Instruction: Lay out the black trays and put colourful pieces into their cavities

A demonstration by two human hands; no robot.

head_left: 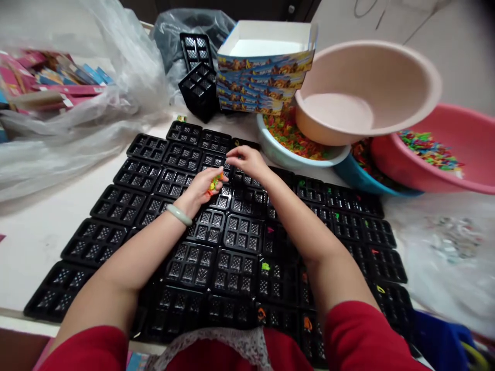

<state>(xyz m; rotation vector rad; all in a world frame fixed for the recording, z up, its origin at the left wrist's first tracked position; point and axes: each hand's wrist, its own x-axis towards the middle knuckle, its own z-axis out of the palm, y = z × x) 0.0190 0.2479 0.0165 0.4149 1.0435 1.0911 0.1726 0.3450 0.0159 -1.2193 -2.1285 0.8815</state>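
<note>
My left hand [205,186] is cupped around a small heap of yellow, green and orange plastic pieces [215,182], above the middle of the black trays. A pale green bangle [179,214] circles that wrist. Just to its right, my right hand [248,163] hovers with its fingertips drawn together; anything between them is too small to make out. Below both hands lie rows of black compartment trays [243,233]. Several trays on the right hold a single small piece, such as a green one [265,266] and an orange one [308,323].
Behind the trays stand stacked printed boxes [266,77] and more black trays [199,85]. At right, a beige basin [371,67] rests on a light blue basin [294,159] of orange pieces, beside a pink basin [436,154]. Clear plastic sheeting [127,93] spreads at left.
</note>
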